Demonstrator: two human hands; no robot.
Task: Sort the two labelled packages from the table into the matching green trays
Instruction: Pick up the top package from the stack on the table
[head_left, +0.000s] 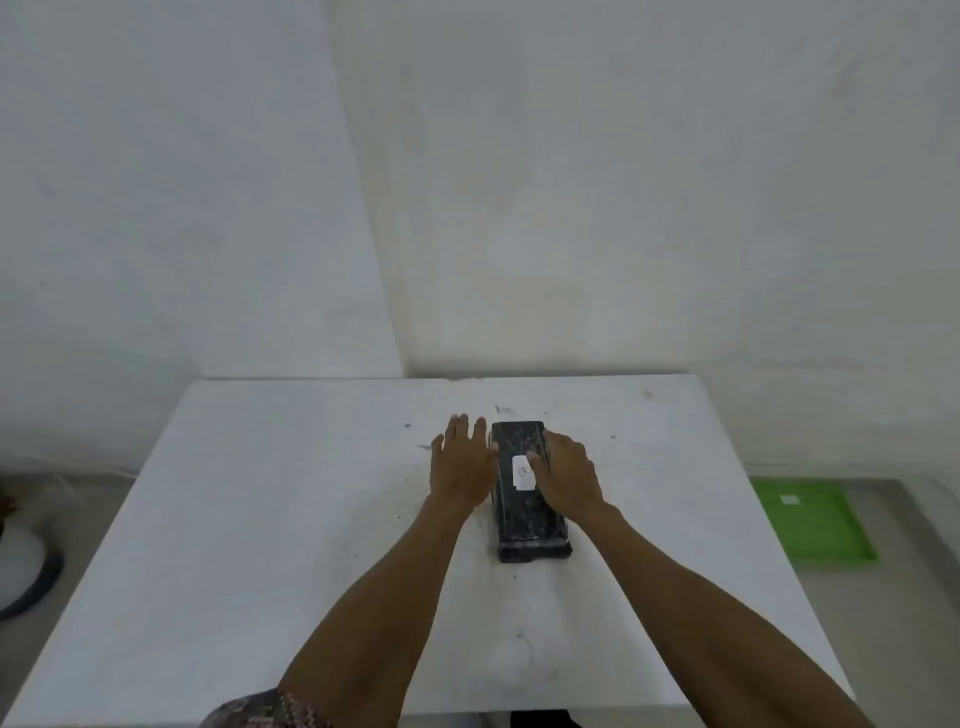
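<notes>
One black package (527, 493) lies lengthwise mid-worktop (260, 519), white label (523, 472) up, marked w/ what looks like "B". My left hand (462, 462) sits flat just beside its left edge, fingers spread, grip wide, holding nothing. My right hand (569, 478) rests on the package's right side, fingers draped over the top & thumb by the label; not closed round it, grip loose. Green tray (831, 540) on the floor off the worktop's right edge, well apart from the package; only a small white tag (789, 500) in it, text too small to read.
</notes>
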